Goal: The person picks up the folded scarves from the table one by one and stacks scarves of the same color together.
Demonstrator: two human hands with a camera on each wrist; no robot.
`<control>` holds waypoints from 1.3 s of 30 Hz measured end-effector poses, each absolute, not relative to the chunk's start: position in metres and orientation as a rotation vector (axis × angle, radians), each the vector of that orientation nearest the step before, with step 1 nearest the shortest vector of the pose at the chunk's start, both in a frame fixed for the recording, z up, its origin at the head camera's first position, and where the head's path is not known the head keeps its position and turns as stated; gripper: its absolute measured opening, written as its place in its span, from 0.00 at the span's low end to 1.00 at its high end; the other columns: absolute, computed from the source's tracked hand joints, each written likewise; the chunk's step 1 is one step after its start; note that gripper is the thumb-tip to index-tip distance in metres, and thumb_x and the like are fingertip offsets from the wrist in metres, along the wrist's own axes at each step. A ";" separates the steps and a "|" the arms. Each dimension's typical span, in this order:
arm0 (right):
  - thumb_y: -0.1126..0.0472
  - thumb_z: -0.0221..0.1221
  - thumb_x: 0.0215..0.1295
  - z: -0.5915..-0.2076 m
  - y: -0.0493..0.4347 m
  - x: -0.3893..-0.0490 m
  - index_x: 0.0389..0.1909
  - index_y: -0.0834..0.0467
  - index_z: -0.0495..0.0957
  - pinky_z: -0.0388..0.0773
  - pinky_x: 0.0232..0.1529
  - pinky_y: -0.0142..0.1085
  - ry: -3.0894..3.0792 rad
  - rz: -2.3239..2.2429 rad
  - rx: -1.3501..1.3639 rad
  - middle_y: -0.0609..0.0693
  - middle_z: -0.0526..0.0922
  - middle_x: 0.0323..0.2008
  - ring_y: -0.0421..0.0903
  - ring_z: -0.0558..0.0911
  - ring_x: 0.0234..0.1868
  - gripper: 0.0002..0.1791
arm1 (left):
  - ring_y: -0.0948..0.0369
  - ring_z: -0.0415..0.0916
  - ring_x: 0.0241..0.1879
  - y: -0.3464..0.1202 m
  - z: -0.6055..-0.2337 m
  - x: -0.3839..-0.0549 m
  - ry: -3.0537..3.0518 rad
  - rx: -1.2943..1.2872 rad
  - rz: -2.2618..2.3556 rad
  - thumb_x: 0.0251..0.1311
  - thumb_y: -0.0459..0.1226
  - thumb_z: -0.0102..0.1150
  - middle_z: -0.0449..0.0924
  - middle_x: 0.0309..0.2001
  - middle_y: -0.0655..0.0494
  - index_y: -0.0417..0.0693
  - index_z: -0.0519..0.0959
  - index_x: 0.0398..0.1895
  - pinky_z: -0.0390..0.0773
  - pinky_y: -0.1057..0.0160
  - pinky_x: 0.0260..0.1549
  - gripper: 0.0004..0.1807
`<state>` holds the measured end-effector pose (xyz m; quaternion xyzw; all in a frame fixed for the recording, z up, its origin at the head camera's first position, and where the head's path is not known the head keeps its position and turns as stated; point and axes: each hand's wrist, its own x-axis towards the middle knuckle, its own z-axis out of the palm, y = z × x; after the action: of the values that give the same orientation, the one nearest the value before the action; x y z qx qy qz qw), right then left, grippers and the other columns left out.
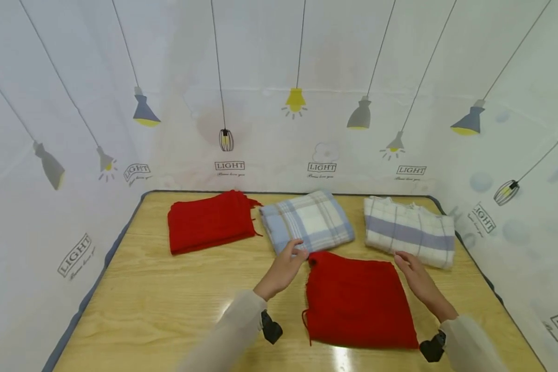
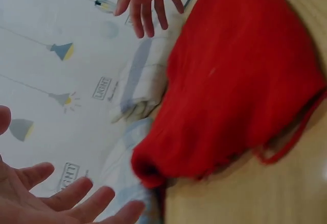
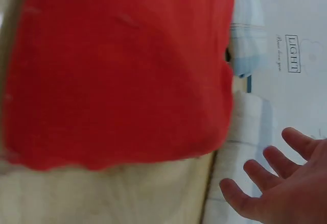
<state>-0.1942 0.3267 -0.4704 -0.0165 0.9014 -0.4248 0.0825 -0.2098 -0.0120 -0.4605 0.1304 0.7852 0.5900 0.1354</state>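
Observation:
A folded red scarf (image 1: 360, 305) with fringed edges lies flat near the front of the table, between my two hands. Close by its far left corner, my left hand (image 1: 285, 266) hovers with spread, relaxed fingers and holds nothing. On the other side my right hand (image 1: 418, 279) is at the scarf's far right corner, its fingers loosely extended and nothing in its grasp. In the left wrist view the scarf's corner (image 2: 148, 170) is rolled over a little. The right wrist view has the right hand's spread fingers (image 3: 263, 175) apart from the red cloth (image 3: 122, 81).
Along the back of the table (image 1: 167, 294) lie a second folded red scarf (image 1: 211, 222), a blue and white plaid cloth (image 1: 316, 217) and a white cloth with a purple stripe (image 1: 409, 230). Lamp-printed sheeting (image 1: 260, 51) walls the table's back and sides.

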 end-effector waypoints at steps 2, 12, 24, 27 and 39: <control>0.45 0.34 0.76 -0.481 0.327 -0.189 0.69 0.72 0.49 0.58 0.58 0.65 2.715 -1.281 -0.035 0.73 0.50 0.68 0.71 0.57 0.64 0.36 | 0.43 0.70 0.57 -0.003 -0.471 -0.204 2.255 0.368 1.759 0.72 0.50 0.40 0.66 0.61 0.36 0.44 0.58 0.70 0.72 0.43 0.51 0.29; 0.45 0.37 0.75 -0.515 0.315 -0.169 0.71 0.70 0.46 0.60 0.60 0.63 2.636 -1.412 0.183 0.74 0.43 0.70 0.73 0.58 0.66 0.37 | 0.40 0.63 0.64 0.036 -0.512 -0.179 2.341 0.045 1.711 0.68 0.49 0.47 0.64 0.65 0.35 0.41 0.59 0.70 0.65 0.40 0.59 0.33; 0.49 0.58 0.65 -0.522 0.296 -0.169 0.72 0.62 0.46 0.66 0.59 0.55 2.455 -1.478 0.327 0.69 0.57 0.66 0.64 0.66 0.62 0.44 | 0.48 0.73 0.49 0.051 -0.533 -0.173 2.259 -0.019 1.764 0.48 0.35 0.65 0.73 0.56 0.39 0.47 0.62 0.68 0.74 0.49 0.45 0.40; 0.58 0.64 0.58 -0.526 0.292 -0.169 0.70 0.64 0.50 0.72 0.54 0.49 2.480 -1.467 0.263 0.69 0.63 0.63 0.62 0.71 0.58 0.45 | 0.52 0.73 0.43 0.045 -0.538 -0.173 2.258 -0.010 1.791 0.41 0.30 0.65 0.75 0.51 0.41 0.49 0.65 0.65 0.73 0.55 0.38 0.40; 0.60 0.67 0.55 -0.493 0.247 -0.175 0.70 0.62 0.57 0.74 0.51 0.45 2.490 -1.551 0.089 0.64 0.64 0.64 0.59 0.73 0.56 0.43 | 0.53 0.76 0.41 -0.019 -0.504 -0.181 2.030 0.010 1.975 0.46 0.28 0.63 0.74 0.51 0.38 0.47 0.62 0.68 0.76 0.54 0.38 0.41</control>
<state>-0.1753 0.2466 -0.4926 0.0300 0.8438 -0.5257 0.1033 -0.1811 -0.0186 -0.5044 0.0035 0.7081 0.6890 0.1543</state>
